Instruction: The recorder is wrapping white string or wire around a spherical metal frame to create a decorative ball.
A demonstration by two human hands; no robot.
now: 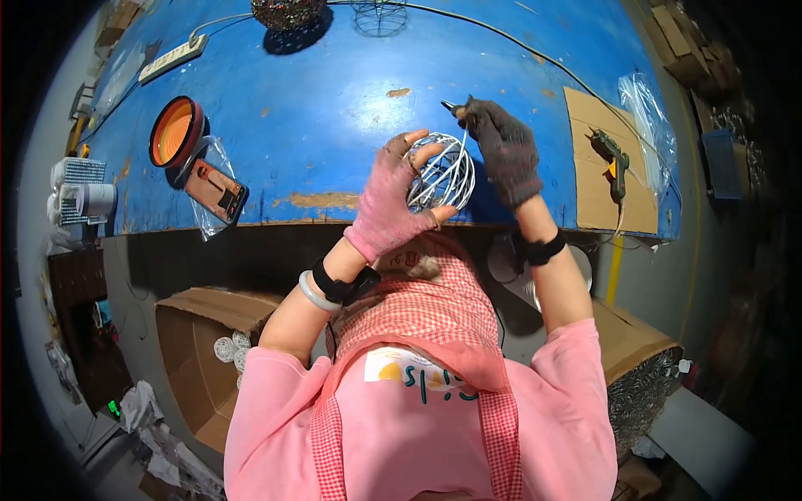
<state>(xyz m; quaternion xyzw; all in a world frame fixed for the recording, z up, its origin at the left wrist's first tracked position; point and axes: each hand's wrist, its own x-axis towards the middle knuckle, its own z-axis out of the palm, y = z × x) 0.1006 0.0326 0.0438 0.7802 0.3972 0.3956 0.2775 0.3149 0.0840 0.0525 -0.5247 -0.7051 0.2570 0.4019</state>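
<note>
My left hand [389, 194], in a pink glove with bare fingertips, curls round the left side of an openwork ball of white strands [443, 173] at the table's front edge. Its thumb lies along the ball's lower side. My right hand [504, 149], in a dark grey glove, is closed just right of the ball. From its fingers a small dark pointed tool [451, 107] sticks out to the left; its kind does not show clearly. One white strand [464, 138] rises from the ball to the right hand's fingers.
On the blue table [317, 108] are an orange bowl [174, 134], a phone [215, 192], a power strip [173, 60] and a dark beaded ball [288, 12]. A glue gun [614, 164] lies on cardboard [589, 204] at right. Below left, a carton [188, 334] holds white balls.
</note>
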